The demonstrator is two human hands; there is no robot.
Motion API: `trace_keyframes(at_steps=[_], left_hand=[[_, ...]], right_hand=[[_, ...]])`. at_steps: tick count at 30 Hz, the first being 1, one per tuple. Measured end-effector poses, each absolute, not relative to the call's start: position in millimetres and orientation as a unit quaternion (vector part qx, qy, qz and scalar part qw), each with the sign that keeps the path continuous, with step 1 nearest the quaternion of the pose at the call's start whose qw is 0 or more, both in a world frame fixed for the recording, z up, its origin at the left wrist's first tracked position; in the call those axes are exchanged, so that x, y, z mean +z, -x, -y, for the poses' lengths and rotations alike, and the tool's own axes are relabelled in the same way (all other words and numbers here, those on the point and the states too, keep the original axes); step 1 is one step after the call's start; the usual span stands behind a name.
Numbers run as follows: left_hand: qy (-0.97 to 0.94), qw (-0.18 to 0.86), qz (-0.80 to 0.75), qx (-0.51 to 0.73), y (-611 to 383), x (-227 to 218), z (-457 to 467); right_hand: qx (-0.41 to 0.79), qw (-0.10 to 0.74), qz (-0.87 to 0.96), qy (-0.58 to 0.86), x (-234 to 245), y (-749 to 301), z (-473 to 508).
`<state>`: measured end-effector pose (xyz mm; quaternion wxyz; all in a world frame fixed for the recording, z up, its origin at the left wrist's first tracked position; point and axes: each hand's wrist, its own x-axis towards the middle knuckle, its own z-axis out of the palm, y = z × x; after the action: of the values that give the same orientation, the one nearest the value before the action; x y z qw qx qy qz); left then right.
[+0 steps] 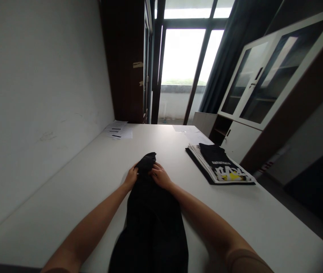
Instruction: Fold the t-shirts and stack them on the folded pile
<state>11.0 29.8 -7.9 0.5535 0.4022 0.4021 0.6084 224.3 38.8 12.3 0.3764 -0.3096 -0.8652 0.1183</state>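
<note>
A long black garment [154, 212] lies lengthwise on the white table [93, 212], running from the near edge toward the middle. Its exact kind cannot be made out. My left hand [132, 176] is closed on the left side of its far end. On the opposite side, my right hand [160, 176] grips the same end with bent fingers. Between the two hands the cloth is bunched and slightly raised, with a small peak pointing away from me. Part of the fingertips is hidden by the dark fabric.
A stack of folded clothes [221, 165], with a printed black piece on top, sits at the table's right edge. Papers [118, 130] lie at the far left, and more sheets [191, 134] at the far right. A wall [36, 113] borders the left; a glass-door cabinet [252, 83] stands right.
</note>
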Motion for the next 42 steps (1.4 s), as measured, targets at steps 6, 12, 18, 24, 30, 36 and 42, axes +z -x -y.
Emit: trace_keyframes(at_steps=[6, 12, 18, 24, 30, 36, 42], left_hand=[[-0.284, 0.688, -0.308, 0.592, -13.6, 10.2, -19.8], [-0.258, 0.802, -0.189, 0.505, -15.2, 24.2, 0.0], [-0.226, 0.833, -0.185, 0.47, -17.3, 15.2, 0.8], [-0.188, 0.743, -0.211, 0.607, -4.7, 18.2, -22.1], [-0.225, 0.742, -0.244, 0.582, -4.7, 25.7, -18.6], [-0.232, 0.778, -0.262, 0.522, -22.6, 33.7, -2.6], [-0.266, 0.8, -0.264, 0.47, -27.0, 45.8, 10.4]], right_hand=[[0.145, 0.484, 0.743, 0.439, -2.5, -244.3, -64.0], [0.243, 0.463, 0.736, 0.431, -10.3, -260.2, -82.0], [0.332, 0.426, 0.792, 0.286, 2.1, -246.8, -70.1], [0.577, 0.501, 0.584, 0.273, 22.3, -248.4, -63.2], [0.573, 0.408, 0.646, 0.297, 32.2, -255.6, -60.1], [0.437, 0.375, 0.748, 0.33, 7.2, -242.6, -60.6], [0.293, 0.468, 0.76, 0.343, 4.3, -240.4, -59.6]])
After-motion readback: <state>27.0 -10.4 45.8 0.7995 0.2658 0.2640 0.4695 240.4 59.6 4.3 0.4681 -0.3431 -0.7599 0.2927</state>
